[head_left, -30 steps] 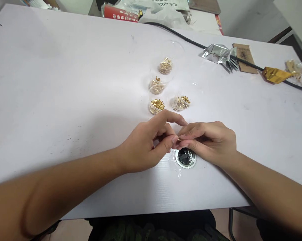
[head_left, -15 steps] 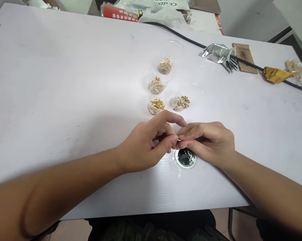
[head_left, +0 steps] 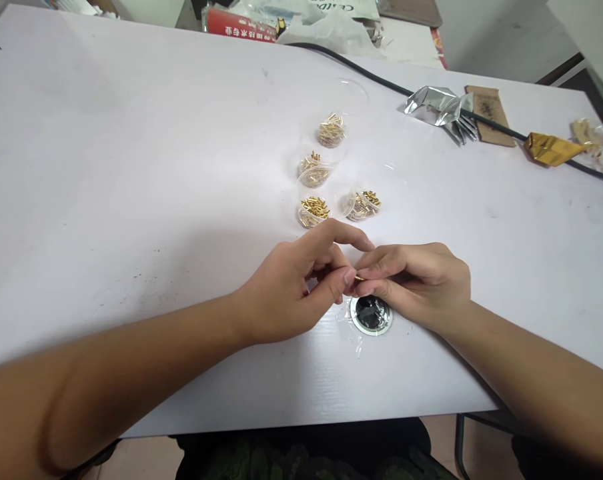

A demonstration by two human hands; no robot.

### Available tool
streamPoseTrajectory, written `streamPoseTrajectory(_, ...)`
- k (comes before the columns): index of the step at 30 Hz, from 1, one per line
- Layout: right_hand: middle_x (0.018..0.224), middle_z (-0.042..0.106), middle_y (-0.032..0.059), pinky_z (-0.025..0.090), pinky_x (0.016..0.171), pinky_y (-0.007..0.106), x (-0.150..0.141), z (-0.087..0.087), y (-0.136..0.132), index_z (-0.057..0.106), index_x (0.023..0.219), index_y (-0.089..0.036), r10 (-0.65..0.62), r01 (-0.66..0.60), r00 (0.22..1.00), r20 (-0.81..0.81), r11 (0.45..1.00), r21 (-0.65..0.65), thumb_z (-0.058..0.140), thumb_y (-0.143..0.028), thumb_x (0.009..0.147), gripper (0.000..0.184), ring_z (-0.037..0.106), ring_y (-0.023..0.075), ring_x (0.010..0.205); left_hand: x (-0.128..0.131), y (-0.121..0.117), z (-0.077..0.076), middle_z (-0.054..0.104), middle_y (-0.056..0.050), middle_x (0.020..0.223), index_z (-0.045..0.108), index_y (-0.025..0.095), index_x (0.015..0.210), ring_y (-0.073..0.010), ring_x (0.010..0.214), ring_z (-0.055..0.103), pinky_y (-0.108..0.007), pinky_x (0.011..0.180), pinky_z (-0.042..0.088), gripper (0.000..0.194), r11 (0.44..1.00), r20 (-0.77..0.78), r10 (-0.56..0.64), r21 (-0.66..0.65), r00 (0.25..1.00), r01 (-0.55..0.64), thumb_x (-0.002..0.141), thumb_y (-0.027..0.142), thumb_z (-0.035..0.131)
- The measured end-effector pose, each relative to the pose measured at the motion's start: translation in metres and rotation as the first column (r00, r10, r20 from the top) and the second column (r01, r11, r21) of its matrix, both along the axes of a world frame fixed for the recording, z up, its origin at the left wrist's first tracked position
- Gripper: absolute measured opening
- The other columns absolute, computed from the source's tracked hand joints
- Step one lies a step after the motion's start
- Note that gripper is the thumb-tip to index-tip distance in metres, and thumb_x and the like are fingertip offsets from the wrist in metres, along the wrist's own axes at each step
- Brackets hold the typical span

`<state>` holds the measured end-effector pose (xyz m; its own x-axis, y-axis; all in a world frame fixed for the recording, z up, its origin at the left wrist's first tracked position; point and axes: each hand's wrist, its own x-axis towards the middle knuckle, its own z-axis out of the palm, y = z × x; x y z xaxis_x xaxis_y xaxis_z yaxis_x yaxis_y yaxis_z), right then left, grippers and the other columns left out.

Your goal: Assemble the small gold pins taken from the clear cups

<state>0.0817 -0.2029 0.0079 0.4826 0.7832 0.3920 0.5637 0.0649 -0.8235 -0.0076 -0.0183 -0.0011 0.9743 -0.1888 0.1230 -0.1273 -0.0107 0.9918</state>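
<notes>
My left hand (head_left: pixel 301 283) and my right hand (head_left: pixel 416 280) meet fingertip to fingertip over the white table. Pinched between them is a small gold-coloured metal pin (head_left: pixel 359 277), mostly covered by the fingers. The left thumb and a bent finger hold its left end, while the left index finger arches over toward the right hand. Its right end sits between my right thumb and index finger. Just below the fingers, a round grommet-like ring (head_left: pixel 371 331) with a dark centre lies on the table, partly hidden by the right hand.
Beyond my hands stand clear cups of small gold pieces: a near-left cup (head_left: pixel 313 217), a right cup (head_left: pixel 362 207), a middle cup (head_left: pixel 314 175) and a far cup (head_left: pixel 331 133). A black cable (head_left: pixel 361 70) crosses the back right, by silver foil (head_left: pixel 434 107) and gold foil (head_left: pixel 551 149).
Slightly more of the gold pin shows between the fingertips. Both hands otherwise stay nearly still, and the cups have not moved.
</notes>
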Motion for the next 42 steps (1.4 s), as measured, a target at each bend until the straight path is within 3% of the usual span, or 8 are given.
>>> streamPoseTrajectory(20, 0.072, 0.074, 0.0011, 0.059, 0.05, 0.025, -0.0013, -0.0018, -0.0003, 0.065, 0.08, -0.022, -0.026, 0.027, 0.998, 0.058, 0.999, -0.021, 0.073, -0.014, 0.085, 0.013, 0.073, 0.017, 0.063, 0.0006, -0.001, 0.0003, 0.061, 0.004, 0.07, 0.053, 0.021, 0.116, -0.0083, 0.062, 0.058, -0.021, 0.057, 0.045, 0.026, 0.998, -0.002, 0.035, 0.044, 0.999, -0.035, 0.092, 0.011, 0.053)
streamPoseTrajectory(32, 0.071, 0.074, 0.0008, 0.06, 0.052, 0.023, -0.0017, -0.003, 0.0005, 0.063, 0.079, -0.021, -0.012, 0.012, 0.999, 0.043, 1.0, -0.015, 0.072, -0.008, 0.084, 0.016, 0.073, 0.0159, 0.065, 0.0015, -0.0006, 0.0011, 0.061, 0.004, 0.07, 0.052, 0.02, 0.114, -0.008, 0.062, 0.06, -0.02, 0.057, 0.047, 0.026, 0.999, -0.008, 0.015, 0.041, 1.0, -0.014, 0.091, 0.01, 0.052)
streamPoseTrajectory(42, 0.074, 0.075, 0.0025, 0.061, 0.055, 0.021, -0.0007, -0.0029, 0.0, 0.064, 0.081, -0.019, 0.025, -0.025, 1.0, 0.008, 1.0, -0.004, 0.072, -0.005, 0.083, 0.016, 0.074, 0.0153, 0.067, 0.0016, -0.0005, -0.0021, 0.061, 0.004, 0.069, 0.053, 0.019, 0.115, -0.0069, 0.06, 0.057, -0.019, 0.056, 0.045, 0.026, 0.996, 0.07, 0.017, 0.086, 0.997, -0.023, 0.091, 0.008, 0.051)
